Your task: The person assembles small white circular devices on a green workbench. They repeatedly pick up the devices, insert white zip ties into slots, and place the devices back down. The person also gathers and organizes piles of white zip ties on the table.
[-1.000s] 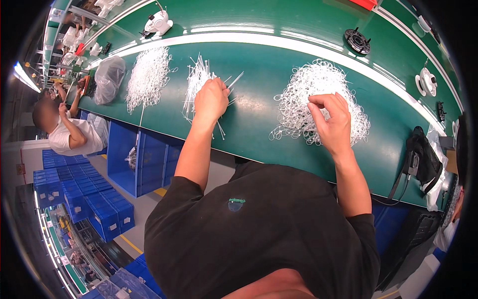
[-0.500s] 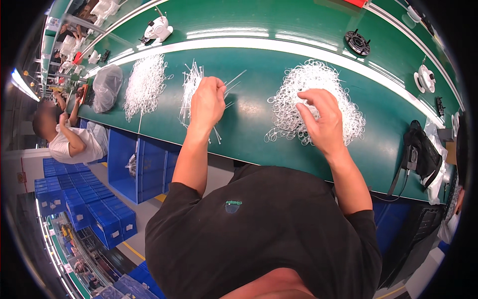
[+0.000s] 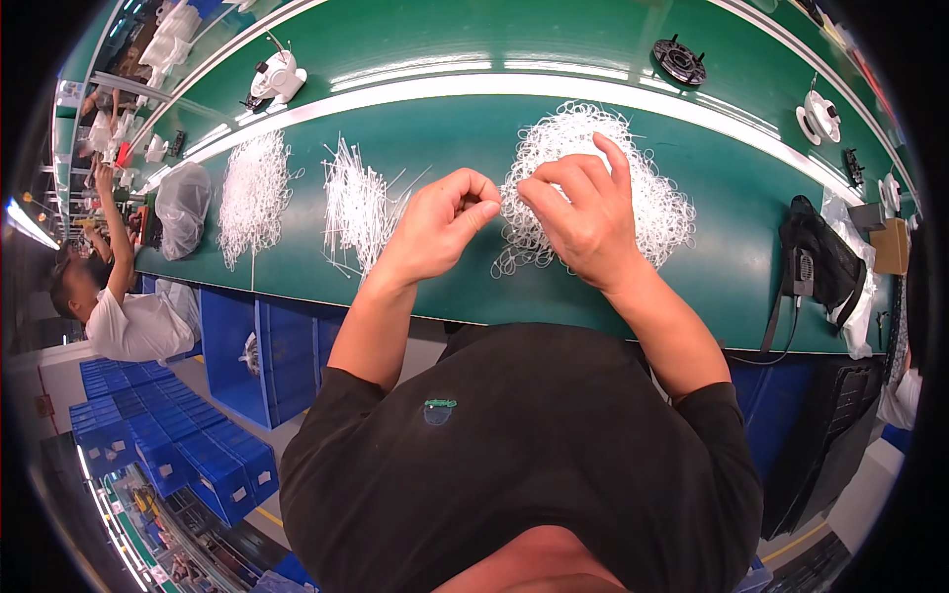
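Note:
My left hand [image 3: 445,225] and my right hand [image 3: 585,212] face each other over the green table, fingertips a short gap apart. Thumb and fingers of the left are pinched together. On the right, thumb and fingers close in a pinch while one finger points up. Whatever thin piece they may grip is too small to make out. Behind the right hand spreads a heap of white looped ties [image 3: 667,203]. Left of my left hand lies a pile of straight white cable ties [image 3: 354,210]. Another pile of white ties [image 3: 255,193] sits farther left.
A clear plastic bag [image 3: 182,212] stands at the table's left, near a co-worker in a white shirt [image 3: 143,324]. A black bag [image 3: 825,262] rests at the right end. Beyond the light strip are a black round part [image 3: 680,61] and white housings [image 3: 277,79]. Blue crates [image 3: 213,465] stand below left.
My left hand has moved right, away from the straight ties, and my right hand has moved left toward it. Their fingers have closed into pinches. The view has shifted a little.

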The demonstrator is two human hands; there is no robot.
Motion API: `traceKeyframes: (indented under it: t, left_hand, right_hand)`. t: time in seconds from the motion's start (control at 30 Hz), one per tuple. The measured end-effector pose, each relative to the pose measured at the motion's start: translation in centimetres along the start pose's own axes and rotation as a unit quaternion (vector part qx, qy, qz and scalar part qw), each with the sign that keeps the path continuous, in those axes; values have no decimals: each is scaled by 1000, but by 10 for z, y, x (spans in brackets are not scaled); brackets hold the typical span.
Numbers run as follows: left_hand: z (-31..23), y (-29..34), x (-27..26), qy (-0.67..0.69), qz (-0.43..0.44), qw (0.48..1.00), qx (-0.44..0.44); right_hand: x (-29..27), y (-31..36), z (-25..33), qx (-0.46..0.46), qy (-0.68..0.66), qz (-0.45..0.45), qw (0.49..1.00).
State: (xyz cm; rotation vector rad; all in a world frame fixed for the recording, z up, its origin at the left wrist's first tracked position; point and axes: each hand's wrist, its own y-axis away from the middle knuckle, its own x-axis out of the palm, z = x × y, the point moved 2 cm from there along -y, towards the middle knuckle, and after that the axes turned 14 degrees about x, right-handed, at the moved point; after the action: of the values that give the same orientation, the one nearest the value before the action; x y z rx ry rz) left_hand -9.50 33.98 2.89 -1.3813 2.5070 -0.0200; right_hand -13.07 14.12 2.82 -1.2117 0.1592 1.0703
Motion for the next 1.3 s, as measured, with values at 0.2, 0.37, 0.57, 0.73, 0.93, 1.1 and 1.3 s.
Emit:
traceKeyframes:
  t: [0.2,0.37,0.57,0.73,0.93,1.1,1.3]
  left_hand:
    - [8,-3,17,216,-116,969,30]
    - [21,-6,27,194,-158,966,67]
    - [24,-9,38,147,-256,954,60]
    - [25,-7,44,120,-243,962,30]
    - [34,-5,51,186,-228,954,52]
    - [36,-6,47,203,-242,948,47]
    - [36,-8,43,217,-261,939,55]
  right_hand:
    - [10,6,-6,281,-316,123,898]
    - [24,20,-7,392,-441,237,772]
    - [22,20,-2,358,-389,181,829]
    - [15,14,0,213,-226,32,950]
    - [20,10,0,258,-273,14,927]
    - [21,13,-1,233,-240,23,942]
    - [23,13,1,221,-225,18,949]
